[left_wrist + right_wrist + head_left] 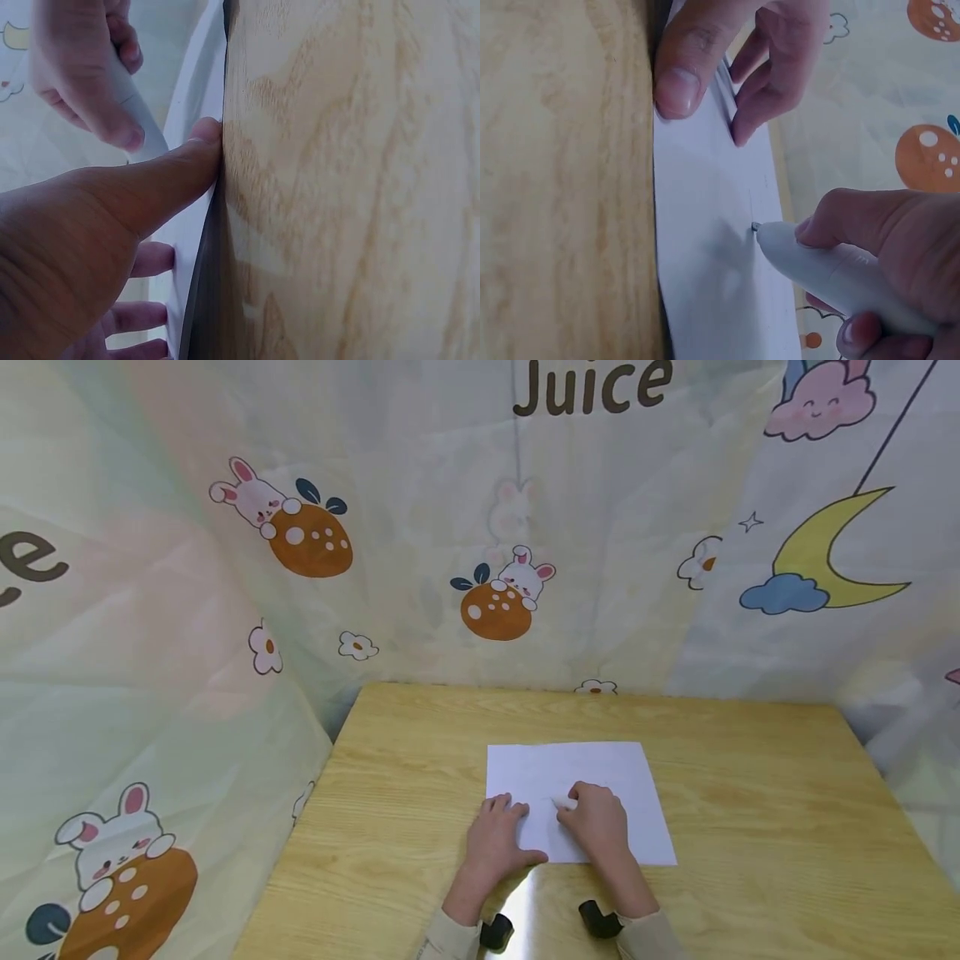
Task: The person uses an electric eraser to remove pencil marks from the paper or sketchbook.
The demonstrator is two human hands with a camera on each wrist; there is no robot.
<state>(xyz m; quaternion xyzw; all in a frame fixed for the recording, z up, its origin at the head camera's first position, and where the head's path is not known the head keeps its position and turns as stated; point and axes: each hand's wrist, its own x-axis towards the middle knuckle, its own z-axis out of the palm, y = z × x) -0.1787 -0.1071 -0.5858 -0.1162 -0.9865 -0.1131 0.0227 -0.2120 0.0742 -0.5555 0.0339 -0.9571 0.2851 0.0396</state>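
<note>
White pen (832, 274): gripped in the right hand (597, 821); only the right wrist view shows its tip touching the paper (592, 777).
Left hand (497, 839): flat, fingers spread, pressing the paper's left edge.
Table (750, 793): wooden, under the paper.

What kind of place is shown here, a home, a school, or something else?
Probably a small screened-off desk corner, perhaps a recording booth. A wooden table is enclosed by cartoon-printed curtains, and on it lies only a sheet of paper, with a white pen touching it.
</note>
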